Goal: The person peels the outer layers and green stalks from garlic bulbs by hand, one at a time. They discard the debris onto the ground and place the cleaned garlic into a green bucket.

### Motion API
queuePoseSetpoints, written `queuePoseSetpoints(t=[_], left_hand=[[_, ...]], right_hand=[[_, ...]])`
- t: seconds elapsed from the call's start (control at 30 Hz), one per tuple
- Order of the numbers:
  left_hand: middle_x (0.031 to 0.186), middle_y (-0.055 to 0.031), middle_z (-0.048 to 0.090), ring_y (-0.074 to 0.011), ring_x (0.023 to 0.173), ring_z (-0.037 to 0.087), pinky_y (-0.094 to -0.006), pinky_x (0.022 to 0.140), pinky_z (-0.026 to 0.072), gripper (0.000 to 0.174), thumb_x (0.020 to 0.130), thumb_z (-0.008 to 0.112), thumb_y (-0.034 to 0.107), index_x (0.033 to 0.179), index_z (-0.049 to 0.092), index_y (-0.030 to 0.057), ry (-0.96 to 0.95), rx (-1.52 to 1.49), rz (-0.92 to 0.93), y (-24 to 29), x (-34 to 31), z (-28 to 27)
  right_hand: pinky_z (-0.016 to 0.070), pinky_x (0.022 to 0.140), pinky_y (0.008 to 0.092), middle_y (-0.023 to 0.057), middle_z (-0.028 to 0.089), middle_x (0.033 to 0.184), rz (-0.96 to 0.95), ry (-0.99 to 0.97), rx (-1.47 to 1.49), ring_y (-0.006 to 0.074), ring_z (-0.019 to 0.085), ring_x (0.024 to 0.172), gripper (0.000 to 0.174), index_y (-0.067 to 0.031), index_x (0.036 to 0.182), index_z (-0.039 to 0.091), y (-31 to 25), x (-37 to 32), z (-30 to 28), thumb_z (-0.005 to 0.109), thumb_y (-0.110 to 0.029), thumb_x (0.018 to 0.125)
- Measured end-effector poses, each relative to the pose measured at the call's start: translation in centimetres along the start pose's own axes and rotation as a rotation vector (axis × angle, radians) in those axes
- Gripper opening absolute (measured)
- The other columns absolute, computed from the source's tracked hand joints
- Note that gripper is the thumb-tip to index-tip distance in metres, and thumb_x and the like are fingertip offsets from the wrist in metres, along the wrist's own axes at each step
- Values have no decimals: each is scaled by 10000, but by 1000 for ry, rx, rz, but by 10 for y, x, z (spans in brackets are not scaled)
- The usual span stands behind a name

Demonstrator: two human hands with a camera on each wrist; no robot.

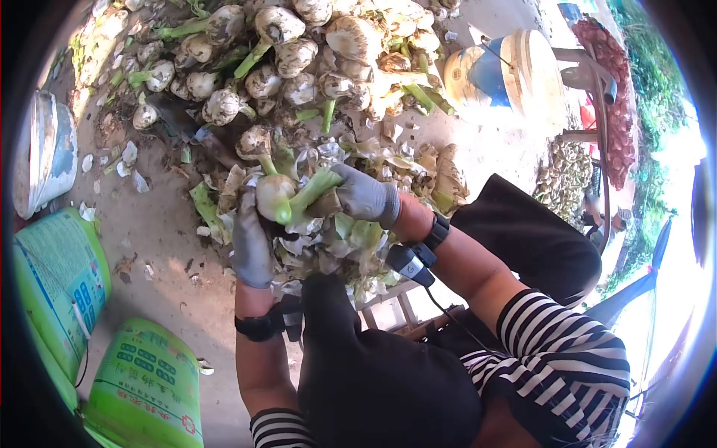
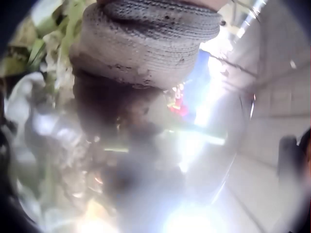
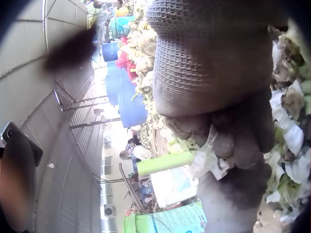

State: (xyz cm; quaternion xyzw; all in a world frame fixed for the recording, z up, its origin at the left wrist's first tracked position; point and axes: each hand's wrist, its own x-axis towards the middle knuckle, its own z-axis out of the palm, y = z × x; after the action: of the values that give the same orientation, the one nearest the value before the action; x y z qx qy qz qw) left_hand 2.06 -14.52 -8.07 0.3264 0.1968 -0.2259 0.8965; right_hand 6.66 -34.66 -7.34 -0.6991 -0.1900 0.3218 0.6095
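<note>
In the head view my left hand (image 1: 252, 243), in a grey knit glove, grips a pale garlic bulb (image 1: 273, 196) with a green end. My gloved right hand (image 1: 364, 196) pinches a light green stalk (image 1: 317, 188) lying against that bulb. In the right wrist view, curled fingers of the right hand (image 3: 214, 73) are close to white papery skin (image 3: 211, 158) and a cut green stalk (image 3: 165, 164). Glare blurs most of the left wrist view, where the left hand's glove (image 2: 141, 46) shows but the bulb does not. Another dirty bulb (image 1: 255, 142) lies just beyond the hands.
A heap of untrimmed garlic bulbs (image 1: 295, 56) lies ahead. Peeled leaves and skins (image 1: 351, 246) pile up beneath the hands. Green buckets (image 1: 142, 381) and a white bucket (image 1: 52, 157) stand at left, a white-and-blue bucket (image 1: 515, 78) at right. Dark-clad knees (image 1: 530, 239) flank the pile.
</note>
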Motion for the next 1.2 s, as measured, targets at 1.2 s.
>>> queuePoseSetpoints(t=[1.2], left_hand=[[1189,-157,507,-223,1069,509,-341,921,410,361,842,517,108,1156,481,-68,178,68,371,13,-15,-3]], right_hand=[[482,640,376,123,625,740,96,172,-642,302,604,687,244,-117,921,624,-14,14,4,545,-137,692]])
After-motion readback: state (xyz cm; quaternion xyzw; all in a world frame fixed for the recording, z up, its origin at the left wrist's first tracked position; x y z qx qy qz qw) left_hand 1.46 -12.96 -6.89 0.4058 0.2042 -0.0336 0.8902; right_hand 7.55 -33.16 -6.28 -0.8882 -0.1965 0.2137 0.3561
